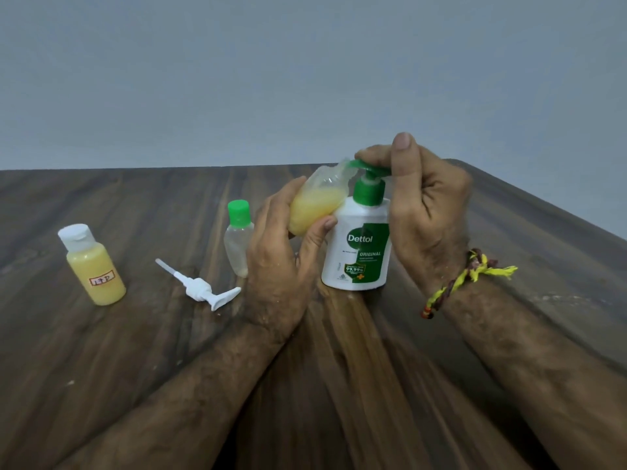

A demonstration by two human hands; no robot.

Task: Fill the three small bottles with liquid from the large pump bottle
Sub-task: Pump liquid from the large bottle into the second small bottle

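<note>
A white Dettol pump bottle [359,245] with a green pump head stands on the wooden table [101,351]. My right hand [424,205] rests on top of the pump, fingers curled over the green head. My left hand [281,252] grips a small clear bottle [315,205], tilted with its open mouth under the pump nozzle; it is about half full of yellow liquid. A small clear bottle with a green cap [238,239] stands just left of my left hand. Far left stands a small white-capped bottle [93,266], full of yellow liquid and bearing a label.
A loose white pump head with its tube [203,288] lies on the table between the two standing small bottles. The table's right edge runs diagonally behind my right hand. A plain grey wall is behind.
</note>
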